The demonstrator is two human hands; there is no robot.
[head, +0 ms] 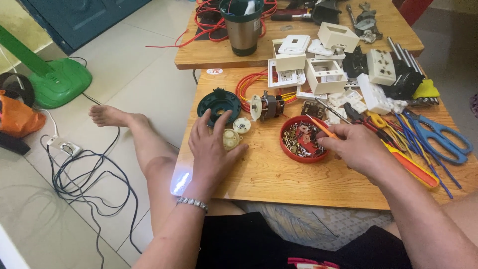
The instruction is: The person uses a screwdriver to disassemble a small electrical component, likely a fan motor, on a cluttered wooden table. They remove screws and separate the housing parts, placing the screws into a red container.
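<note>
Fingers of the right hand [354,147] pinch an orange-handled tool [321,127], its tip over the red dish [286,144] of screws. Left hand [213,147] lies spread and flat, holding nothing, fingertips touching a cream plastic disc [230,138]. Dark green round housing [219,103] and small motor [267,106] sit just beyond on the wooden table [279,179].

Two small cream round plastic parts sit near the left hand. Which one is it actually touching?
The lower cream disc, tucked against the left hand's thumb and fingers. The other cream disc lies apart, up and to the right, beside the motor.
</note>
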